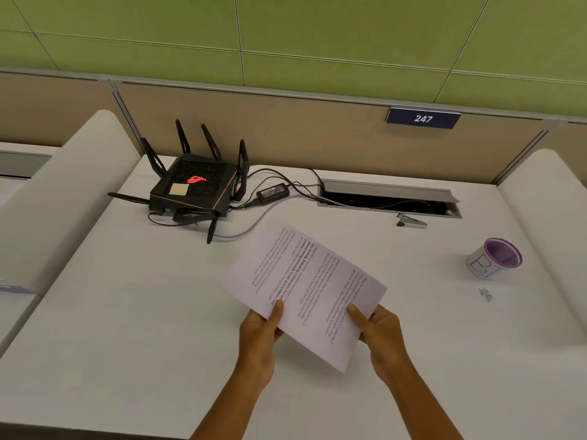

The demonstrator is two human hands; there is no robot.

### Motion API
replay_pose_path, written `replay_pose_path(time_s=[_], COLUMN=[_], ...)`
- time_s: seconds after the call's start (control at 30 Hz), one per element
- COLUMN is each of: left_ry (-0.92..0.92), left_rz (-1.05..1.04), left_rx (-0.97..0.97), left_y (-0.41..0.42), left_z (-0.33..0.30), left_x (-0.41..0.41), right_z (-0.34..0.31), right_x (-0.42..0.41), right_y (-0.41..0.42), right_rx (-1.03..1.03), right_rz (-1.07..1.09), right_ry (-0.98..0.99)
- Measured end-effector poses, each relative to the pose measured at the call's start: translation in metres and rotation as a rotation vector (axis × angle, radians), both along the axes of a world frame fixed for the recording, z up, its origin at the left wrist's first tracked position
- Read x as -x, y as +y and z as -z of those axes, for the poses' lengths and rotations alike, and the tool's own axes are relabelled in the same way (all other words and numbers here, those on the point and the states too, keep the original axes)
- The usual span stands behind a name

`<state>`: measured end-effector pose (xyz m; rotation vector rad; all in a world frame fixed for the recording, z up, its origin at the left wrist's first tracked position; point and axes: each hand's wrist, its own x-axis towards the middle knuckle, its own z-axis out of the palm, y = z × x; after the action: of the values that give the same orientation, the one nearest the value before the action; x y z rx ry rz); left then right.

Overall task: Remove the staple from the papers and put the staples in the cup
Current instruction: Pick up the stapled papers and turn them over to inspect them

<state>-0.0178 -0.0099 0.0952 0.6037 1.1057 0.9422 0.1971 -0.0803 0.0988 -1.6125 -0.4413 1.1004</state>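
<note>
Matt white printed papers [305,287] sit centre frame above a smooth, matt white desk [127,312], with a paper-wrapped cup [494,258] at right, a black plastic router [195,188] upper left, and a brushed-metal cable tray [387,193]

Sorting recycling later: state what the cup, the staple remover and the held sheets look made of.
Cup: probably paper, with matte white wall, hand-drawn marking and purple rim. Staple remover: seemingly metal, going by its grey sheen, though too small to be sure. Papers: thin printed paper that bends between left hand and right hand.
</note>
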Motion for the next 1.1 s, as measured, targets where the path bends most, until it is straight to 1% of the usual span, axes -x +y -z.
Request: replay_pose_path(time_s=[0.07, 0.17, 0.23, 0.3, 0.37, 0.47, 0.6, 0.7, 0.9, 1.1], left_ry=[0.043, 0.116, 0.199, 0.278, 0.328, 0.394, 0.377, 0.397, 0.423, 0.417], left_rz=[0.001, 0.009, 0.064, 0.166, 0.242, 0.264, 0.201, 0.180, 0.223, 0.208], left_rx=[-0.004, 0.011, -0.012, -0.060, -0.089, -0.106, -0.159, -0.188, -0.181, -0.190], left_y=[0.006, 0.017, 0.024, 0.033, 0.042, 0.054, 0.064, 0.059, 0.042, 0.039], left_z=[0.004, 0.008, 0.006, 0.003, 0.000, -0.004, -0.013, -0.014, -0.001, -0.002], left_x=[0.015, 0.037, 0.047, 0.052, 0.050, 0.043, 0.037, 0.033, 0.029, 0.029], right_z=[-0.003, -0.009, -0.014, -0.018, -0.022, -0.027, -0.030, -0.029, -0.005, -0.009], right_x=[-0.015, -0.038, -0.048, -0.054, -0.056, -0.056, -0.052, -0.052, -0.046, -0.049], right_y=[-0.001, -0.001, 0.000, 0.003, 0.006, 0.011, 0.015, 0.012, 0.002, -0.001], right_rx=[0.025, 0.047, 0.050, 0.055, 0.057, 0.048, -0.010, -0.037, 0.056, 0.046], right_rz=[-0.048, -0.124, -0.173, -0.217, -0.252, -0.249, -0.159, -0.122, -0.140, -0.107], right_ry=[-0.073, -0.118, -0.132, -0.152, -0.180, -0.256, -0.337, -0.353, -0.340, -0.344])
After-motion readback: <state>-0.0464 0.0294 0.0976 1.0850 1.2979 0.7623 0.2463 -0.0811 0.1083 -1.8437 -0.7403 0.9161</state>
